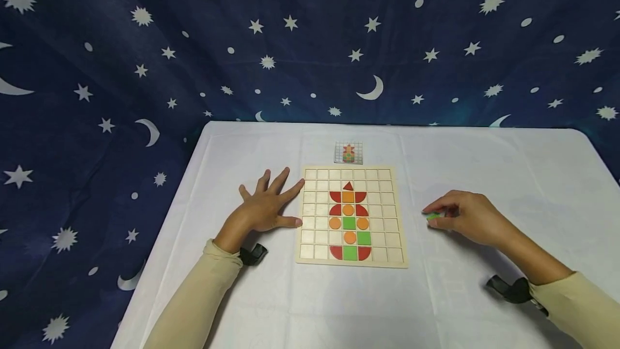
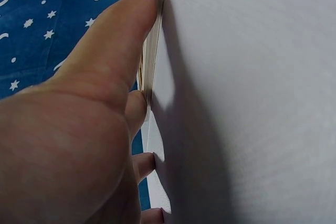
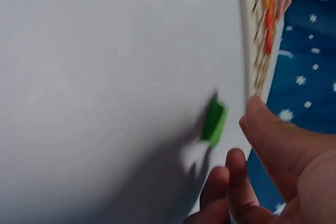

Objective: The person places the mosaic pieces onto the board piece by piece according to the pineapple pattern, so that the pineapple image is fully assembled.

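A pale wooden grid board [image 1: 386, 196] carries a figure of red, orange and green flat pieces, with a red triangle [image 1: 347, 186] at its top. My left hand [image 1: 261, 209] rests spread beside the board, thumb and index fingertips at its left edge. Right of the board, my right hand [image 1: 467, 217] is bent over a small green piece [image 3: 214, 121]. In the right wrist view a gap shows between that piece and the thumb [image 3: 257, 111] and bent fingers. The head view shows only a sliver of green between the fingertips.
A small picture card [image 1: 348, 153] with a similar figure lies behind the board. White cloth covers the table [image 1: 358, 306]. A dark blue curtain [image 1: 300, 42] with stars and moons hangs behind and at the left. A black strap device [image 1: 253, 255] is on each wrist.
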`<state>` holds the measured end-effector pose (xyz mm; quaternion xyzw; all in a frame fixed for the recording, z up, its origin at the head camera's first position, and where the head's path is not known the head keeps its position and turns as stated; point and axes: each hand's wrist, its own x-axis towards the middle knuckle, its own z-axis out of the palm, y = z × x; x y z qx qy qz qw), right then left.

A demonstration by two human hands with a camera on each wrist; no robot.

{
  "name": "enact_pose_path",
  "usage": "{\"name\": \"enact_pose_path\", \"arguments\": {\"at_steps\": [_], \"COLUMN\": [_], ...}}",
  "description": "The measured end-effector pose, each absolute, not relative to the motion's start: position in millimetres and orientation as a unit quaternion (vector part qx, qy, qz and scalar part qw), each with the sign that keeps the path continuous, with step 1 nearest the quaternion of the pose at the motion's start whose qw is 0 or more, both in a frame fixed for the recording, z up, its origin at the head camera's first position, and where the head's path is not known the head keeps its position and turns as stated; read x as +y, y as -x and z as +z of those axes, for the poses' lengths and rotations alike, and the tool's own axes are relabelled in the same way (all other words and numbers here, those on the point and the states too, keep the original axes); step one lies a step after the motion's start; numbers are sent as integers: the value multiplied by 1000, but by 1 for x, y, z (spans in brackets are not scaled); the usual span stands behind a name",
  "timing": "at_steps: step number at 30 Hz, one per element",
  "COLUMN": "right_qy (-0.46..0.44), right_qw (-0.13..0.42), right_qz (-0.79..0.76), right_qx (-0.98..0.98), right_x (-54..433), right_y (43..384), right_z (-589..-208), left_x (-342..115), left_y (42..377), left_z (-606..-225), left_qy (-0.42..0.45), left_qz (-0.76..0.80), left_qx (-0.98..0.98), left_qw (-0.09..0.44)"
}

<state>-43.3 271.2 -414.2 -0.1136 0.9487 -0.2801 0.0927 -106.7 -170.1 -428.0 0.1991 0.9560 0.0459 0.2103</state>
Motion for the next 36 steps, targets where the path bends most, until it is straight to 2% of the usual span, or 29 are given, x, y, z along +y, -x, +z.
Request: {"name": "enact_pose_path", "arguments": {"at_steps": [5,11,25,36], "right_qy": [105,101,80,57], "right_qw": [122,117,108,136], "right_qz": [-280,-285,-278,-343], "right_qx": [946,946,951,928], "right_x": [289,297,293,278], "right_y": [44,44,46,44], "right_z": [-420,-424,-429,-425], "left_x": [-171,-171,-170,-170], "left_y": [106,106,107,106], "left_z": [-427,-428,-429,-429], "left_qy": [-203,-202,-202,-202], "left_qz": [52,54,51,52], "left_qx": [956,955,956,956], "left_qw": [205,208,209,207]}}
